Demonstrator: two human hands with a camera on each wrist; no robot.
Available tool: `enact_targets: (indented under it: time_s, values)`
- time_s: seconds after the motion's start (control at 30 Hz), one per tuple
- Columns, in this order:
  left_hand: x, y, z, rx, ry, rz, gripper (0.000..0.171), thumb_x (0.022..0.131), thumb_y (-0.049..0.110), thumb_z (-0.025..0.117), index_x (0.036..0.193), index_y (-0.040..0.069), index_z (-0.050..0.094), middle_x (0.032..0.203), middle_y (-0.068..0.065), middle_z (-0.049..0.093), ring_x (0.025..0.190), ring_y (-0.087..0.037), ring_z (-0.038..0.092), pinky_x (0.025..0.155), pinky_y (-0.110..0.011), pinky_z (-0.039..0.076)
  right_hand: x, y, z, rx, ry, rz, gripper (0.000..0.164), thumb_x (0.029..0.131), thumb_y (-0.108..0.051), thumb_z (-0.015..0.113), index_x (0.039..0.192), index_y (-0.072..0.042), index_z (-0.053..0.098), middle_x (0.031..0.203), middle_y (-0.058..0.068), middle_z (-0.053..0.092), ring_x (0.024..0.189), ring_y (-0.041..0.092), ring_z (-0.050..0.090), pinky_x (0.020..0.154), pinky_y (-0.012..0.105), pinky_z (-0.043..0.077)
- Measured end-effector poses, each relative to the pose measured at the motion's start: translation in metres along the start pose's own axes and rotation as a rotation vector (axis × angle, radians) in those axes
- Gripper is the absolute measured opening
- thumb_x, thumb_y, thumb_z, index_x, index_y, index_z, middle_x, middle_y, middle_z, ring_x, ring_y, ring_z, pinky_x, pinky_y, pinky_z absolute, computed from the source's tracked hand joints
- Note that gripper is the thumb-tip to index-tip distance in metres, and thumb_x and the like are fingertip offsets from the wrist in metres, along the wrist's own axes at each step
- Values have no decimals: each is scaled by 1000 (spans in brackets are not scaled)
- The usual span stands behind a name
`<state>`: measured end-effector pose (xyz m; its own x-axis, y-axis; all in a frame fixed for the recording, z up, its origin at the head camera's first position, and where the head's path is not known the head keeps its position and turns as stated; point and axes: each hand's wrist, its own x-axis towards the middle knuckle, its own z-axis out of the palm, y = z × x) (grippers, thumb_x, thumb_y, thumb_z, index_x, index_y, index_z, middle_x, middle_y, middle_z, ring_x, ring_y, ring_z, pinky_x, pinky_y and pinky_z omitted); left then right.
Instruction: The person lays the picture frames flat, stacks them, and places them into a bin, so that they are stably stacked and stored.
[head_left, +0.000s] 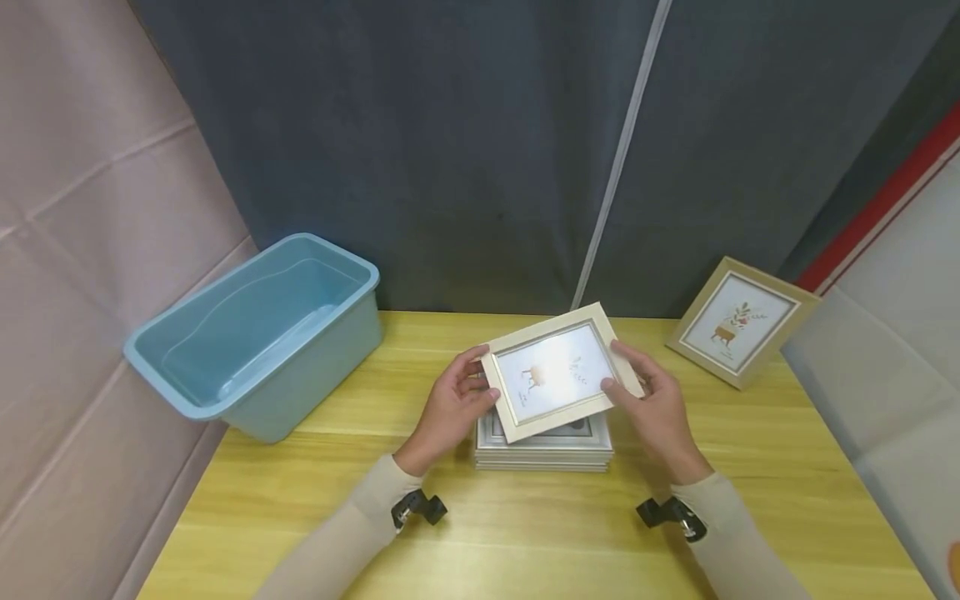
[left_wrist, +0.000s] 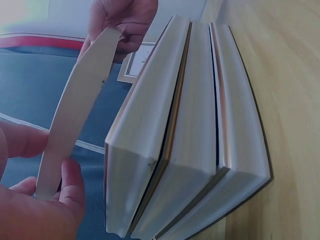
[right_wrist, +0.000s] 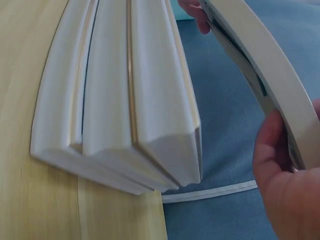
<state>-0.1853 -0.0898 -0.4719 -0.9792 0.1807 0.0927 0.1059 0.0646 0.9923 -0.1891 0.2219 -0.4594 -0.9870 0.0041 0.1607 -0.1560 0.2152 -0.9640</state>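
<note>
Both hands hold a cream picture frame [head_left: 555,372] tilted above a stack of picture frames [head_left: 543,458]. The left hand [head_left: 452,402] grips its left end, thumb on the front and fingers behind. At the opposite end, the right hand [head_left: 656,408] pinches the border between thumb and fingers. A reddish-brown plant drawing shows behind the glass, partly washed out by glare. In the left wrist view the held frame [left_wrist: 75,110] appears edge-on beside the stack [left_wrist: 185,120]. The right wrist view shows the stack's pale side edges [right_wrist: 115,90] and the held frame's edge [right_wrist: 270,60].
A blue plastic bin [head_left: 315,367] stands at the left of the wooden table [head_left: 525,533]. Another picture frame [head_left: 738,321], with a tan border, stands propped up at the back right. A dark curtain [head_left: 412,150] hangs behind the table, and pale walls flank it.
</note>
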Motion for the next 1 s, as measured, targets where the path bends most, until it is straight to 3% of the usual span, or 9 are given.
enact_targets:
  time_s: [0.17,0.43,0.6,0.73,1.0]
  values:
    - [2,0,-3,-8,26,-11,71,100,4,70,161,20,39,150,-19,57,125,-32,64,104,-32,57,-2,3,-3,-15,-67,-15,64,99,-5,73,158,-10,49,165,16,43,112,-4,68,86,24,61]
    - [7,-5,-12,-1,79,-61,65,99,7,72,158,24,48,149,-14,61,127,-30,65,105,-33,57,-10,3,-8,-174,-107,90,48,108,-24,64,154,-19,55,157,12,56,135,32,60,94,10,51]
    - [8,-8,-15,15,88,-77,61,100,8,71,157,23,52,149,-12,62,126,-29,66,101,-28,58,-12,7,-9,-184,-129,106,47,104,-19,69,150,-19,60,143,16,67,121,21,66,92,17,55]
    - [9,-9,-15,15,93,-75,58,100,9,71,155,18,54,148,-15,63,127,-31,66,101,-28,58,-13,12,-9,-181,-158,112,56,102,-16,71,156,-18,54,143,19,66,108,10,68,87,21,58]
    - [4,-10,-13,61,110,-106,55,99,13,72,152,17,58,145,-12,65,128,-31,64,104,-39,58,-15,15,-9,-238,-170,104,59,102,-20,72,157,-18,52,145,17,65,109,20,67,85,21,58]
